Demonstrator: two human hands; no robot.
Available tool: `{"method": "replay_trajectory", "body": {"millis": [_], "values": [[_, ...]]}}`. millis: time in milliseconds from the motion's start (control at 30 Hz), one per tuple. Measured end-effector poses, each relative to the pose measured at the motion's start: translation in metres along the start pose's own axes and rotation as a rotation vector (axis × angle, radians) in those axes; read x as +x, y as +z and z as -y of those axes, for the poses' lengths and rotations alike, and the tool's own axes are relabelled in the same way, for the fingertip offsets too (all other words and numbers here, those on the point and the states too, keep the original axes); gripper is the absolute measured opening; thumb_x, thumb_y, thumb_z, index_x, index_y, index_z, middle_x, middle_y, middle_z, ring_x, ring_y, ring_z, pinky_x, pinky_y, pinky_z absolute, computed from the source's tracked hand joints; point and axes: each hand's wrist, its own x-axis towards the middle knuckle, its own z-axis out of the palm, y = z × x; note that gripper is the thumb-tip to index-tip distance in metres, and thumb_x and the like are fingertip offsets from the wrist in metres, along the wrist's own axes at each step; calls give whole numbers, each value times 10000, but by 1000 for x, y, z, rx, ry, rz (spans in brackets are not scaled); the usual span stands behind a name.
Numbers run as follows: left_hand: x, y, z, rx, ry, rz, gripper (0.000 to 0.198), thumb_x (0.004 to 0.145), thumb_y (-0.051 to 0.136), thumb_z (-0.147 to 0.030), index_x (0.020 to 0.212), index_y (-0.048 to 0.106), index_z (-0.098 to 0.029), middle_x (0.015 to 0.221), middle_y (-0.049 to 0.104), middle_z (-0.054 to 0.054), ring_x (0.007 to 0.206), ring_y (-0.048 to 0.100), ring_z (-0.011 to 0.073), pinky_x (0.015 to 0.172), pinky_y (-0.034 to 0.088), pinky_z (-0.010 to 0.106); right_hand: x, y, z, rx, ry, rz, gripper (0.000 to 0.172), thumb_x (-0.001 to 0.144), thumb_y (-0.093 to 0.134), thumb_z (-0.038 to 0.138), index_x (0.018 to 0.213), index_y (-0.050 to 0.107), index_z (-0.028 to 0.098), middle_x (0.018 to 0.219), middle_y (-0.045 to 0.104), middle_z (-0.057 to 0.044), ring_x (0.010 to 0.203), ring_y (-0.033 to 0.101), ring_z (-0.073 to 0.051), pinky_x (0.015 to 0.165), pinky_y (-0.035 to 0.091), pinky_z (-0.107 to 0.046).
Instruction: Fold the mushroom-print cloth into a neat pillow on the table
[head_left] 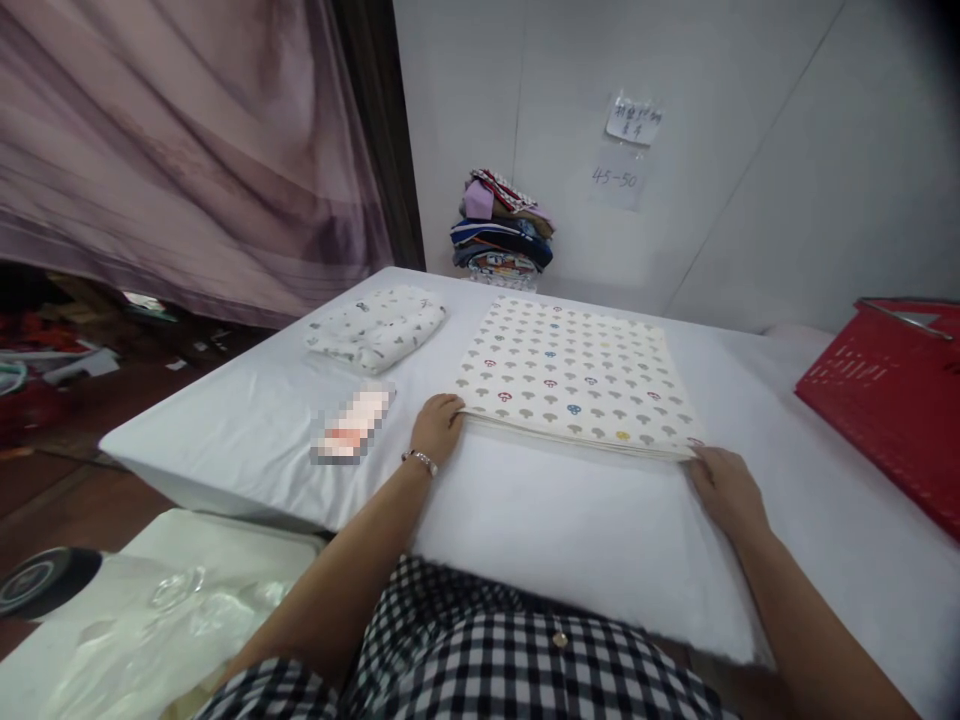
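A cream cloth point(574, 375) printed with small grey, red, blue and yellow mushroom-like shapes lies folded flat in layers on the white-covered table point(570, 510). My left hand point(437, 428), with a bracelet at its wrist, grips the near left corner of this cloth. At the near right corner, my right hand point(727, 488) has its fingers closed on the layered edge. Left of the printed cloth lies a second folded white cloth point(377, 328) with small dark and green prints. A pixelated flat object point(356, 425) rests between that cloth and my left forearm.
A red plastic basket point(892, 400) with a metal handle stands at the right. Folded fabrics point(502, 230) are stacked at the back against the wall. Paper notes point(634, 120) hang there. Clear plastic point(180, 610) lies on a white surface at lower left, below a pinkish curtain point(187, 130).
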Motion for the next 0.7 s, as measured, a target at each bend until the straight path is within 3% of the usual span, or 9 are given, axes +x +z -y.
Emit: {"method": "replay_trajectory", "body": {"millis": [267, 467, 700], "values": [[4, -3, 0, 48, -121, 14, 288, 782, 461, -181, 991, 657, -210, 1150, 606, 48, 1120, 489, 197, 1022, 363, 333, 1, -5, 7, -23, 0, 6, 369, 853, 346, 300, 1110, 569, 158, 1043, 615, -108, 971, 511, -257, 848, 443, -402], [4, -11, -3, 129, -183, 50, 272, 776, 452, -155, 957, 636, -242, 1092, 613, 12, 1040, 514, 183, 919, 413, 298, 0, -5, 5, -65, -44, -23, 366, 849, 341, 314, 1054, 591, 143, 1001, 628, -120, 931, 536, -272, 796, 449, -406], [4, -13, -5, 204, -328, 27, 271, 750, 487, -207, 1013, 546, -184, 1051, 600, 85, 963, 558, 225, 805, 434, 339, 0, 2, -2, -100, -56, -21, 363, 840, 337, 323, 1055, 581, 163, 1009, 621, -112, 918, 536, -282, 774, 449, -416]]}}
